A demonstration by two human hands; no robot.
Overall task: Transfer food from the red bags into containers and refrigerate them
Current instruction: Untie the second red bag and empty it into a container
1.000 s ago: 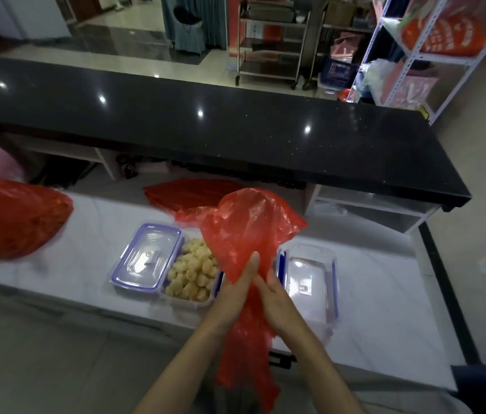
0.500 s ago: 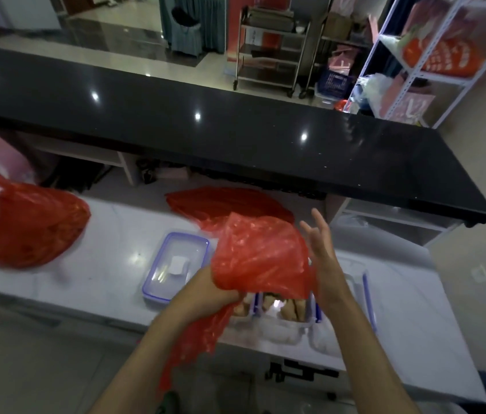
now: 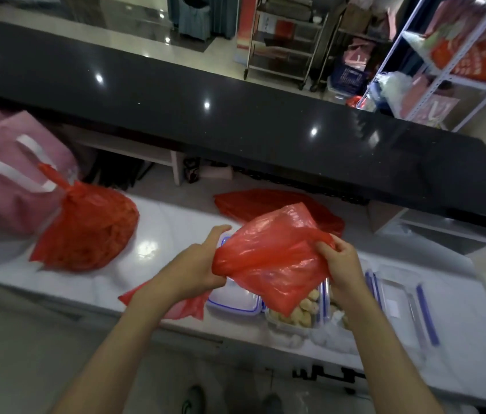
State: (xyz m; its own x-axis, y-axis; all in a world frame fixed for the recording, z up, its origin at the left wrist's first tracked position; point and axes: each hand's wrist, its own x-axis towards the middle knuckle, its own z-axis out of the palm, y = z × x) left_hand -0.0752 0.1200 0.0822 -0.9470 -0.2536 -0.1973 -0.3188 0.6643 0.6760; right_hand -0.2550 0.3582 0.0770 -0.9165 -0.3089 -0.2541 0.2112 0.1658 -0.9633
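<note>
Gripping an empty red plastic bag point(image 3: 268, 258) in both hands, left hand point(image 3: 197, 265) and right hand point(image 3: 340, 261) each clutching an edge, above an open food-filled container point(image 3: 294, 316) on the white counter point(image 3: 161, 231), beside a knotted full red bag point(image 3: 86, 231).

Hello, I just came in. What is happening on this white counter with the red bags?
A person is holding a limp red plastic bag with both hands: the left hand grips one side, the right hand pinches the other. Below it stands an open container with pale food pieces, a lid beside it. A tied, full red bag waits on the counter to the left. Nothing looks closed or refrigerated yet.
</note>
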